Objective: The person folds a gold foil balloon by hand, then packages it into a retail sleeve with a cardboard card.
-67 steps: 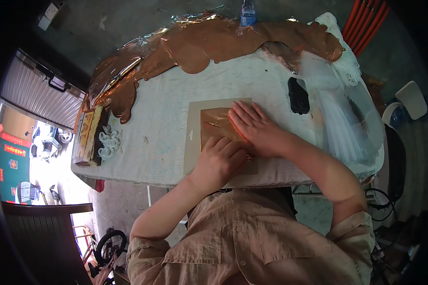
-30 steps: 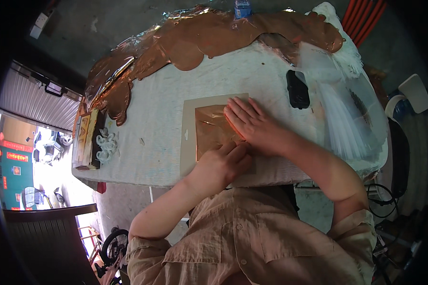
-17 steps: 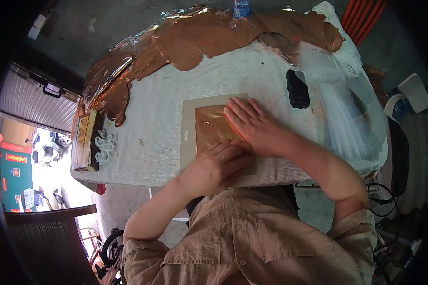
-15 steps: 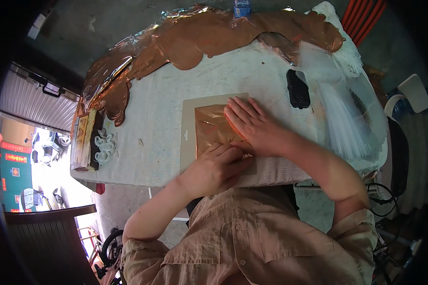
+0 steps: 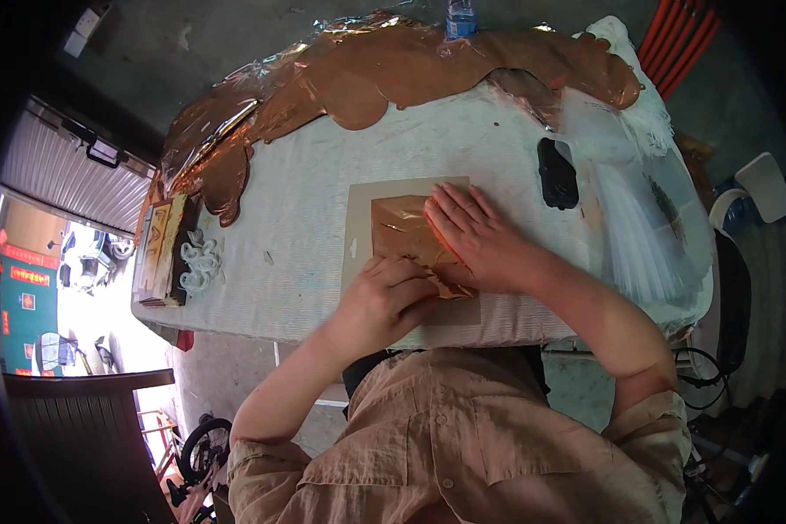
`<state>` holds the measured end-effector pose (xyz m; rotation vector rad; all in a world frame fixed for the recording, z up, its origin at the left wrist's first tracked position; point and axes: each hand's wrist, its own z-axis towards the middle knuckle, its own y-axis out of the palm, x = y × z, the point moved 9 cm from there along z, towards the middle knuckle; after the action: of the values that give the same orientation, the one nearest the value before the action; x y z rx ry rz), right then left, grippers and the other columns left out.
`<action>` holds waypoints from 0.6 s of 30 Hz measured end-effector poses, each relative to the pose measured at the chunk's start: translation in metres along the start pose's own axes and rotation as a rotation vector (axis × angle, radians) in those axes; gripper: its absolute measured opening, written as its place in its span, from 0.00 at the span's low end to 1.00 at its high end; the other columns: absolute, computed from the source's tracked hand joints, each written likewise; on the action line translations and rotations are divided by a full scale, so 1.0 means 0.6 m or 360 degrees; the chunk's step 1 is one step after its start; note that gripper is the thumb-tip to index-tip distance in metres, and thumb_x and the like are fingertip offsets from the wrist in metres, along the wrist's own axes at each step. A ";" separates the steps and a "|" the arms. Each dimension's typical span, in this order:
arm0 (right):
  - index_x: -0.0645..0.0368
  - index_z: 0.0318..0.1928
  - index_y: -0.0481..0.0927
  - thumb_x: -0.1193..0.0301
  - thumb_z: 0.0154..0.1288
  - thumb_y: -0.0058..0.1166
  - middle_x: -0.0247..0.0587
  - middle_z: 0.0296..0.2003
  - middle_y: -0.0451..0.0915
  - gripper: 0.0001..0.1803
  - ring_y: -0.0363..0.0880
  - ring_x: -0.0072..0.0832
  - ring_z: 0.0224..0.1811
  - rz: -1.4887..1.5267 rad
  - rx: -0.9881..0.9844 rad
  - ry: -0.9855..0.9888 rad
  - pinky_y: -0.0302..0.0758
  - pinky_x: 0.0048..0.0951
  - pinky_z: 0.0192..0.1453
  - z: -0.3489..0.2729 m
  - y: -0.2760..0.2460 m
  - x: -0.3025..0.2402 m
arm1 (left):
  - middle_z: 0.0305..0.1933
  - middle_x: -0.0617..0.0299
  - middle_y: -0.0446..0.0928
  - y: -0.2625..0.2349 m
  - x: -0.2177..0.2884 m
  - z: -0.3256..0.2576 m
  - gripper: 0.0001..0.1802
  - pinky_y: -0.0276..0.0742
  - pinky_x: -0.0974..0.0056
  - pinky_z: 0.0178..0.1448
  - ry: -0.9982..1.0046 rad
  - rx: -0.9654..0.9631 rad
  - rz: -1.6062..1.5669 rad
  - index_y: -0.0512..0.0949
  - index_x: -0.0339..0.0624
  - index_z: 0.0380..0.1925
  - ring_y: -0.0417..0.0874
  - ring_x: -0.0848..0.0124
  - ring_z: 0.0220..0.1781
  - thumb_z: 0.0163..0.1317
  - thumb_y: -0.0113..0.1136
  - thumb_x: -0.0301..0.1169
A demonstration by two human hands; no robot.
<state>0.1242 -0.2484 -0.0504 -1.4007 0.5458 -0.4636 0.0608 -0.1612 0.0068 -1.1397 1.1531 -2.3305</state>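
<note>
Head view shows a crinkled, shiny copper foil sheet (image 5: 403,234) lying on a flat grey board (image 5: 362,218) atop the cloth-covered worktop (image 5: 297,201). The right hand (image 5: 476,237) presses it with flat, spread fingers; the left hand (image 5: 382,301) pinches its near edge. Larger foil pieces (image 5: 393,70) and a black phone (image 5: 557,173) lie beyond.

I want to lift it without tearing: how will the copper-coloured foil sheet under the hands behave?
The foil sheet looks creased and shiny, so probably thin, floppy and very light. Its crumpled corner near the left hand suggests it tears easily.
</note>
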 end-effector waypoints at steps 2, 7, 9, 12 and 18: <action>0.67 0.71 0.48 0.47 0.66 0.43 0.56 0.73 0.46 0.45 0.41 0.43 0.77 0.0014 0.0027 -0.0004 0.36 0.46 0.77 0.001 0.003 0.001 | 0.39 0.58 0.79 0.004 0.008 0.006 0.11 0.74 0.58 0.49 0.0023 0.0036 0.0027 0.83 0.42 0.33 0.79 0.59 0.43 0.46 0.69 0.25; 0.67 0.71 0.48 0.49 0.68 0.41 0.56 0.73 0.46 0.43 0.40 0.43 0.77 -0.0039 0.0011 -0.0001 0.36 0.47 0.77 0.002 0.004 0.000 | 0.40 0.60 0.79 0.018 0.022 0.022 0.10 0.74 0.57 0.47 0.0076 0.0027 0.0013 0.81 0.42 0.33 0.79 0.60 0.41 0.47 0.68 0.27; 0.67 0.71 0.48 0.50 0.68 0.40 0.56 0.73 0.46 0.42 0.40 0.43 0.77 -0.0049 -0.0002 0.0002 0.36 0.47 0.77 0.002 0.003 -0.001 | 0.40 0.60 0.79 0.022 0.023 0.023 0.10 0.74 0.58 0.46 0.0086 0.0017 0.0039 0.81 0.42 0.32 0.79 0.60 0.40 0.48 0.68 0.27; 0.67 0.71 0.48 0.51 0.68 0.41 0.56 0.73 0.46 0.42 0.40 0.42 0.77 -0.0103 -0.0008 -0.0002 0.36 0.47 0.77 0.002 0.006 0.000 | 0.40 0.60 0.79 0.025 0.029 0.026 0.09 0.75 0.59 0.45 0.0122 0.0010 0.0108 0.81 0.42 0.32 0.79 0.60 0.39 0.49 0.67 0.27; 0.67 0.71 0.49 0.52 0.66 0.43 0.56 0.72 0.47 0.42 0.42 0.42 0.77 -0.0093 0.0082 -0.0027 0.37 0.47 0.77 0.000 0.003 -0.001 | 0.40 0.60 0.79 0.029 0.035 0.025 0.10 0.75 0.59 0.43 0.0130 -0.0015 0.0213 0.79 0.41 0.31 0.78 0.61 0.37 0.47 0.66 0.26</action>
<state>0.1234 -0.2479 -0.0522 -1.3729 0.4769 -0.5088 0.0576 -0.1922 0.0097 -0.9474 1.2302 -2.2901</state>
